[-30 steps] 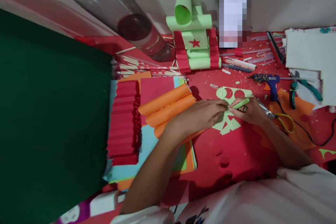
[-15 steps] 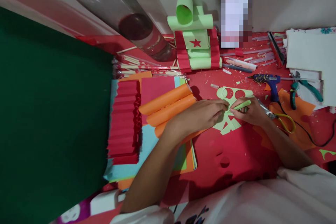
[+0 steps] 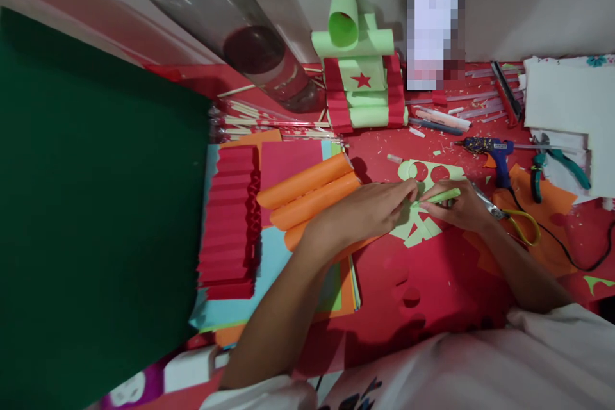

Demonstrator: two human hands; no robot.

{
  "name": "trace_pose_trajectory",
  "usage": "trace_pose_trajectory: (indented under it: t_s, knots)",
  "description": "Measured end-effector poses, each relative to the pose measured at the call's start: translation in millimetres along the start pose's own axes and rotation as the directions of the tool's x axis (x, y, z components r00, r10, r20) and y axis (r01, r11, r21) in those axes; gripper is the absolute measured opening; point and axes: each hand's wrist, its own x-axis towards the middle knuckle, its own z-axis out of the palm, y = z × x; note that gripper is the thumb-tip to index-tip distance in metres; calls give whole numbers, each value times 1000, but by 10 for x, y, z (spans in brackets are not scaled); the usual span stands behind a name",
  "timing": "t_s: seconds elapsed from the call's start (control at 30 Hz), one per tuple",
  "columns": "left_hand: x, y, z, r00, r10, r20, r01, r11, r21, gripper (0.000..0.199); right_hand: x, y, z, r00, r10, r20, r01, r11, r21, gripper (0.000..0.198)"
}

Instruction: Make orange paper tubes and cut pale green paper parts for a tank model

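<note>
My right hand has its fingers closed around a slim light-green piece that looks like rolled paper. Its left end points toward my left hand, whose fingers are bent and pressed together close by; what they pinch, if anything, is hidden. Beneath both hands lies a pale green paper sheet with round and angular cut-outs, partly covered by my fingers. Scissors with yellow handles rest just right of my right hand. Orange paper rolls lie left of my left wrist.
A green and red paper figure with a star stands at the back beside a phone. Rightward are a glue gun, pliers and a box cutter. Pleated red paper and a large dark green panel are leftward.
My left fingertips have drawn slightly left and lifted a little. The light-green piece in my right hand has tilted flatter. The whole view has shifted slightly.
</note>
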Motion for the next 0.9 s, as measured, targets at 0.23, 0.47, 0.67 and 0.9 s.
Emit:
trace_pose_trajectory:
  t_s: [0.23,0.47,0.67,0.9]
  knots:
    - [1,92,9,1000,4,-9,-3,996,95,21,-45,96,6,984,30,-175,-16,997,81,30]
    - [54,361,242,999,-19,-40,33,923,382,31,6,27,41,987,-108,-116,89,983,-160,23]
    - [106,596,571,978,-67,-198,167,820,548,42,24,68,78,984,-120,-130,89,970,-227,23]
    - [285,825,1053,894,-118,-433,386,694,608,52,28,85,100,981,-117,-157,86,978,-188,22]
